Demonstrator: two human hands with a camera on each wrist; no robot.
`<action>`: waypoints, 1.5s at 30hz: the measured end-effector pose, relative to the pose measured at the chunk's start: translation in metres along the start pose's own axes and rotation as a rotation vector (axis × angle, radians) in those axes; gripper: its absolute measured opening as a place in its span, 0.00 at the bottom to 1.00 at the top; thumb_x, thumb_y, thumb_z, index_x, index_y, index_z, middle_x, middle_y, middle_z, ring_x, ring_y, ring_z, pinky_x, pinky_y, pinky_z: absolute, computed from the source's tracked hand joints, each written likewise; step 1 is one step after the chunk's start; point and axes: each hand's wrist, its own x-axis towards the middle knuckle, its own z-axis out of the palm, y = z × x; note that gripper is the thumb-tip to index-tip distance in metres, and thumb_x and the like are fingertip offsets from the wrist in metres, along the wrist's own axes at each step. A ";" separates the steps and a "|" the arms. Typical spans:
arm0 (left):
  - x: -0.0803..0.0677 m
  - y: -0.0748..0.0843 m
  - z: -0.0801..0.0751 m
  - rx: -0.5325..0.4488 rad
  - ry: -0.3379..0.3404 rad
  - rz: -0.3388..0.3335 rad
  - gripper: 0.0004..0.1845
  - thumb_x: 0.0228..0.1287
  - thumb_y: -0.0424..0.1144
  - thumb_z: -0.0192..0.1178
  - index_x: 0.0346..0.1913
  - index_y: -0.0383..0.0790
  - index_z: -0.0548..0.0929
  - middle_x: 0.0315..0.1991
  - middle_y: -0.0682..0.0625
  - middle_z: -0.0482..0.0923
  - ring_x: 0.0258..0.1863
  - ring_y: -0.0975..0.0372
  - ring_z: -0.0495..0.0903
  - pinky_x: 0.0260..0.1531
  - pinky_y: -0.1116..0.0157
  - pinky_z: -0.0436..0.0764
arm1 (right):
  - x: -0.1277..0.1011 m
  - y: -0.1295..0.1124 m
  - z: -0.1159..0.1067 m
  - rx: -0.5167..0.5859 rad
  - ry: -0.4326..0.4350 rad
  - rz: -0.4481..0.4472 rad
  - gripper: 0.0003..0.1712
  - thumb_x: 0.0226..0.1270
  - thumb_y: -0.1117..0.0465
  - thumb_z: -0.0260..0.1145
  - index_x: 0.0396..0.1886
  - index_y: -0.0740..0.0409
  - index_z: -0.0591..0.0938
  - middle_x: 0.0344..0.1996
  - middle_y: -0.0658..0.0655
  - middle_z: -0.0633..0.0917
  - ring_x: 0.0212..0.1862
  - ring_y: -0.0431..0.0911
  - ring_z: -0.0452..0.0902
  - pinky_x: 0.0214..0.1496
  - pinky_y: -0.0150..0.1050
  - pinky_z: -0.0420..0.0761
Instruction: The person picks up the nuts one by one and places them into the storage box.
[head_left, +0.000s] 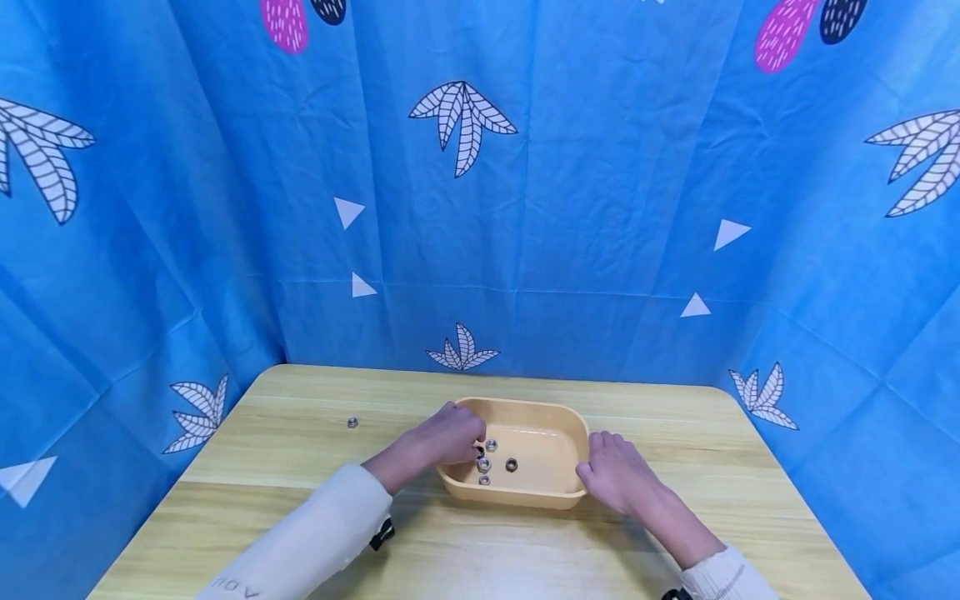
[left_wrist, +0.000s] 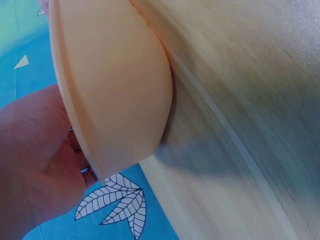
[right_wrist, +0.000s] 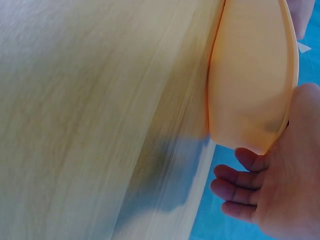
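A shallow orange-yellow plastic tray (head_left: 540, 450) stands on the wooden table. Several metal hex nuts lie inside it, toward the left, including a darker nut (head_left: 512, 464) and a silver nut (head_left: 484, 480). My left hand (head_left: 453, 435) reaches over the tray's left rim with bent fingers, a dark nut (head_left: 480, 452) at the fingertips. Metallic glints show between those fingers in the left wrist view, partly hidden by the tray wall (left_wrist: 115, 90). At the opposite end, my right hand (head_left: 618, 471) grips the rim, thumb on the edge and fingers (right_wrist: 235, 191) curled outside.
One loose nut (head_left: 352, 422) lies on the wooden table (head_left: 300, 467), left of the tray. A blue patterned curtain (head_left: 480, 250) hangs behind the table and along both sides.
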 end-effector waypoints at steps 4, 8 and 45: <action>-0.005 0.001 -0.004 -0.018 0.022 -0.004 0.04 0.62 0.40 0.71 0.38 0.46 0.91 0.35 0.58 0.89 0.31 0.67 0.76 0.48 0.61 0.73 | 0.001 0.001 0.000 -0.002 0.004 -0.005 0.17 0.69 0.56 0.58 0.45 0.68 0.77 0.35 0.59 0.78 0.39 0.52 0.72 0.49 0.52 0.76; -0.009 0.002 -0.008 -0.001 0.041 0.007 0.08 0.66 0.41 0.68 0.45 0.46 0.91 0.44 0.54 0.91 0.42 0.63 0.85 0.51 0.59 0.76 | 0.001 0.001 0.000 -0.003 0.004 -0.005 0.16 0.69 0.56 0.58 0.44 0.67 0.77 0.34 0.57 0.77 0.38 0.51 0.71 0.47 0.51 0.76; -0.065 -0.058 -0.011 -0.020 0.434 -0.013 0.11 0.67 0.39 0.69 0.50 0.41 0.88 0.47 0.49 0.89 0.50 0.56 0.85 0.53 0.54 0.84 | 0.000 0.001 0.000 0.003 -0.001 -0.010 0.19 0.70 0.56 0.58 0.47 0.70 0.77 0.36 0.60 0.78 0.40 0.52 0.73 0.49 0.52 0.76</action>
